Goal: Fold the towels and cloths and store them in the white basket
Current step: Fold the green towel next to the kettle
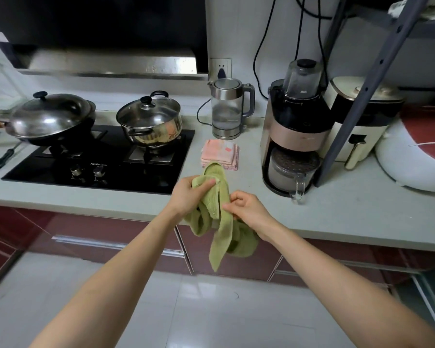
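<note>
- The green towel hangs bunched between both hands, in the air over the front edge of the table, with its loose ends trailing down in front of the red cabinet doors.
- The left hand has its grip closed on the top of the green towel: thumb pressed across the fabric, fingers curled behind it.
- The right hand pinches a fold of the green towel lower down, between thumb and fingertips, just right of the left hand.
- A stack of folded pink cloths lies flat on the table just behind the green towel; the towel's raised top edge overlaps the near side of the stack in this view, and I cannot tell whether they touch.
- Behind the pink stack stands a glass kettle.
- To the left of the pink stack is a black gas stove, carrying a steel pot with a glass lid and, further left, a lidded wok.
- To the right of the pink stack stands a pink-and-black blender machine, then a cream air fryer beyond it.
- A large white round container sits at the far right of the table, only partly in view.
</note>
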